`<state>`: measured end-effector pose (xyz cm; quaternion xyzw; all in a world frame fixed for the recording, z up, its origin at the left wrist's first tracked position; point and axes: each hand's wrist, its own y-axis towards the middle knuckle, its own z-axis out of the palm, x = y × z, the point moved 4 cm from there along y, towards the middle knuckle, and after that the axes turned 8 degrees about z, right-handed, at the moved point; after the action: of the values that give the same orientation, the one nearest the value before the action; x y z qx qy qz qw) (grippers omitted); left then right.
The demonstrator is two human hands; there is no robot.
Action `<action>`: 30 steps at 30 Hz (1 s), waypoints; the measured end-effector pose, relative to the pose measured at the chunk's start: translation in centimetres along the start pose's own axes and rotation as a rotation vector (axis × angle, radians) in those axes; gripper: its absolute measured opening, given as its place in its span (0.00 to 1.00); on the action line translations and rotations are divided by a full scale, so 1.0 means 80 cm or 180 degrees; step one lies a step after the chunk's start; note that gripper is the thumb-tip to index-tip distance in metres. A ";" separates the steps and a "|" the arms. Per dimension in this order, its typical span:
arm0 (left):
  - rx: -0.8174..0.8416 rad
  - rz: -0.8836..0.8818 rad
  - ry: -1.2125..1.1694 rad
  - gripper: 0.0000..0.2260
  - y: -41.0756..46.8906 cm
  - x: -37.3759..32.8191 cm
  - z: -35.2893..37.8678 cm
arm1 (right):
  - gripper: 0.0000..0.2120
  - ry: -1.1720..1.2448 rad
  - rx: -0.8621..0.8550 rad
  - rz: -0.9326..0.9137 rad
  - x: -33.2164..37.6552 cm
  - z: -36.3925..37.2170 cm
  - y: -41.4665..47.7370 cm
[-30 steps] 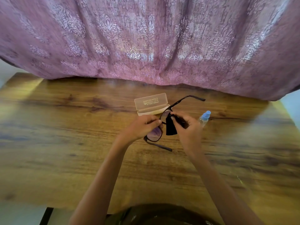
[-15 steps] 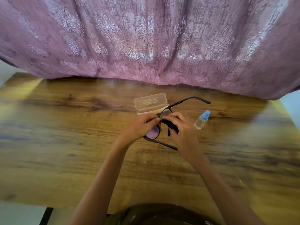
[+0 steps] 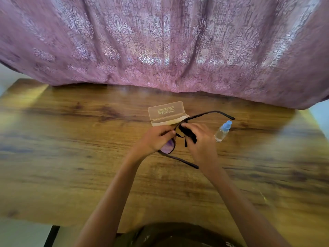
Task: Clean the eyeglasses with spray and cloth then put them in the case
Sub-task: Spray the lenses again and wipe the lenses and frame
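The left hand (image 3: 156, 138) grips the eyeglasses (image 3: 169, 148) at the frame near the bridge, fingers curled over the upper rim of one lens. The right hand (image 3: 199, 139) pinches a black cloth (image 3: 188, 135) against the other lens. Both temples are unfolded: one extends toward the far right, the other runs toward the right forearm. The open case (image 3: 166, 114) lies just behind the hands on the wooden table (image 3: 71, 157), lid raised. The spray bottle (image 3: 222, 131), blue-capped, lies tilted to the right of the right hand. A purple patterned curtain (image 3: 160, 41) hangs behind the table.
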<state>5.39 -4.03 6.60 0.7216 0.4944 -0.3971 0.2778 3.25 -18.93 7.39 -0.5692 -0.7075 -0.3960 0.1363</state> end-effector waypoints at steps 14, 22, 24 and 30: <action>0.0045 -0.0026 0.0302 0.10 -0.005 0.006 0.000 | 0.13 -0.0178 -0.0038 0.0057 -0.001 0.006 0.000; -0.0139 -0.0066 -0.0067 0.11 -0.009 0.018 -0.002 | 0.14 -0.0161 0.0207 0.0143 -0.001 0.008 -0.003; -0.0168 -0.0082 -0.0092 0.11 -0.009 0.020 -0.002 | 0.14 -0.0111 0.0283 0.0174 0.000 0.009 -0.006; -0.0108 -0.0074 0.0003 0.10 -0.007 0.022 -0.003 | 0.13 0.0243 0.0454 0.0149 0.008 0.013 -0.007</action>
<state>5.30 -2.74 5.24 0.7112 0.5095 -0.3914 0.2851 2.77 -17.78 6.90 -0.5589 -0.7148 -0.3627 0.2125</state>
